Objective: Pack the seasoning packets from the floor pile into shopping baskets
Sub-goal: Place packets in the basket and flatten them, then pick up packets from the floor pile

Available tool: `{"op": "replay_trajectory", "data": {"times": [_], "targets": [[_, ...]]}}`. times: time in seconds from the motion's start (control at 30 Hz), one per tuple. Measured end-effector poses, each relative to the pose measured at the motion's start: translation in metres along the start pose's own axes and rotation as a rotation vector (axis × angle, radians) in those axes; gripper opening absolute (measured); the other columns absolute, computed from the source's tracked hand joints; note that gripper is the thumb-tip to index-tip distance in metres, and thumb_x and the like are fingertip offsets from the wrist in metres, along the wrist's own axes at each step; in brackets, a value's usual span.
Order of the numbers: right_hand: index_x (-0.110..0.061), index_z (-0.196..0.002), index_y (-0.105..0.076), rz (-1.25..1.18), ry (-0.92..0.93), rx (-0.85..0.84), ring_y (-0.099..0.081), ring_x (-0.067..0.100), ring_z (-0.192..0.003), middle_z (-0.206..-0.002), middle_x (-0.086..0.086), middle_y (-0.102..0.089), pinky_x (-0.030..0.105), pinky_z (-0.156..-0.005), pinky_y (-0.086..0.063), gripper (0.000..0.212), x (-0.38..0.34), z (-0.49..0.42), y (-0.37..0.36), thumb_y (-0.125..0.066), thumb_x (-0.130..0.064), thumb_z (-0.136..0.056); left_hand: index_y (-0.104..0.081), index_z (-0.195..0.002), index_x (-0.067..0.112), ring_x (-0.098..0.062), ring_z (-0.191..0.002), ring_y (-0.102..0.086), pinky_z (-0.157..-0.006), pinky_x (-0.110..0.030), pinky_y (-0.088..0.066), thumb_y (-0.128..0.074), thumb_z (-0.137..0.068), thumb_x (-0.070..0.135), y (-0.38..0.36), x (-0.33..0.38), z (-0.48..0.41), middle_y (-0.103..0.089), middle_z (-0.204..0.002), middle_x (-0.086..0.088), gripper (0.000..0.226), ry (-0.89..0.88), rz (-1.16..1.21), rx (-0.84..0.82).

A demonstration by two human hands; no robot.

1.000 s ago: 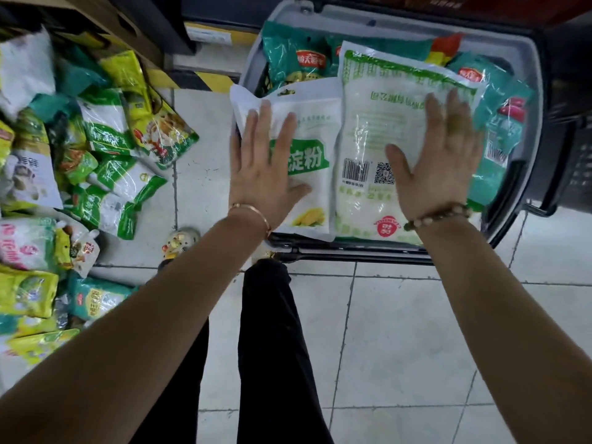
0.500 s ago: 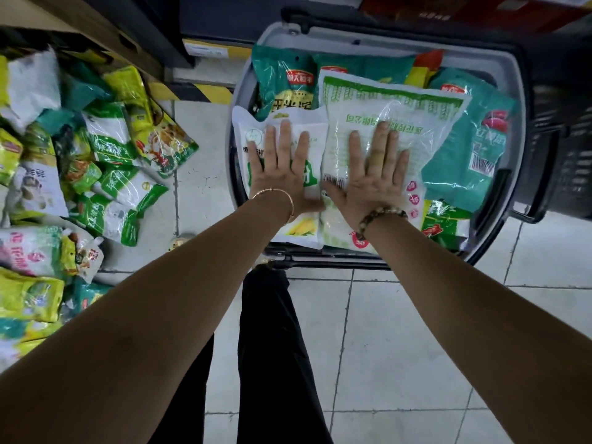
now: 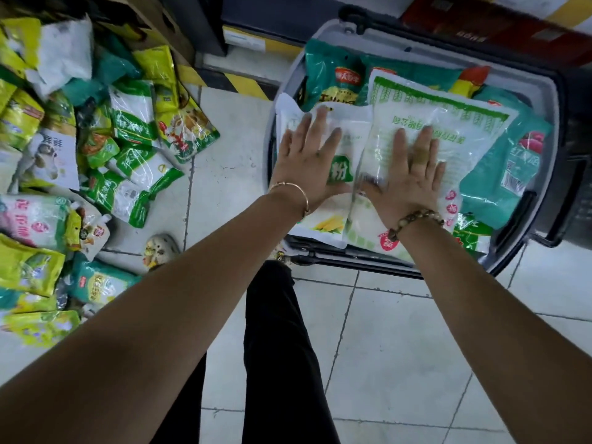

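Pale floor tiles (image 3: 400, 331) run under everything. At the left, the floor pile (image 3: 96, 149) of seasoning packets lies heaped, well apart from the basket. The left hand (image 3: 307, 168), fingers straight and spread, presses flat on a white starch packet (image 3: 330, 222). Just beside it the right hand (image 3: 410, 184), equally flat, presses a larger clear packet (image 3: 448, 123); neither grips anything. Both packets top the load in the grey shopping basket (image 3: 400, 38). It looks crammed: these slick bags may slide over the near rim when the pressure lifts.
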State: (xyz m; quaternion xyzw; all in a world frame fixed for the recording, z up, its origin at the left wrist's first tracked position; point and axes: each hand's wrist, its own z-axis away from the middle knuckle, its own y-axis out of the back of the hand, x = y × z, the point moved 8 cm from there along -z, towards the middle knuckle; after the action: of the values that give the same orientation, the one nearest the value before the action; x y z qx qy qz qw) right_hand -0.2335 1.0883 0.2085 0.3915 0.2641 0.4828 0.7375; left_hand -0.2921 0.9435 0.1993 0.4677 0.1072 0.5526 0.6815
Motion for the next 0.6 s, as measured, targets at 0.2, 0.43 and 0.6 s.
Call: {"op": "replay_trajectory", "data": {"times": [0.2, 0.43, 0.6], "targets": [[-0.023, -0.151, -0.006, -0.083, 0.081, 0.048, 0.005, 0.021, -0.146, -0.159, 0.002, 0.003, 0.045, -0.118, 0.005, 0.074, -0.06, 0.012, 0.031, -0.05, -0.033, -0.092, -0.027, -0.146, 0.02, -0.023, -0.141, -0.02, -0.115, -0.04, -0.015, -0.061, -0.084, 0.046, 0.036, -0.077, 0.061, -0.017, -0.156, -0.005, 0.075, 0.202, 0.311, 0.21], [-0.017, -0.145, -0.035, -0.048, 0.404, 0.031, -0.024, 0.026, -0.142, -0.151, 0.007, -0.033, 0.048, -0.116, -0.004, 0.061, -0.226, 0.032, 0.026, -0.056, -0.03, -0.089, -0.045, -0.136, 0.017, -0.028, -0.129, -0.043, -0.105, -0.044, -0.035, -0.065, -0.084, 0.036, 0.044, -0.203, 0.139, -0.041, -0.143, -0.008, 0.059, 0.421, 0.468, 0.329], [-0.024, -0.145, -0.031, -0.013, 0.468, -0.157, -0.02, 0.018, -0.143, -0.153, -0.001, -0.03, 0.043, -0.118, -0.005, 0.058, -0.336, 0.057, -0.021, -0.05, -0.035, -0.092, -0.048, -0.133, 0.014, -0.028, -0.125, -0.045, -0.103, -0.041, -0.036, -0.066, -0.085, 0.032, 0.025, -0.304, 0.207, -0.044, -0.139, -0.008, 0.055, 0.613, 0.61, 0.358]]}}
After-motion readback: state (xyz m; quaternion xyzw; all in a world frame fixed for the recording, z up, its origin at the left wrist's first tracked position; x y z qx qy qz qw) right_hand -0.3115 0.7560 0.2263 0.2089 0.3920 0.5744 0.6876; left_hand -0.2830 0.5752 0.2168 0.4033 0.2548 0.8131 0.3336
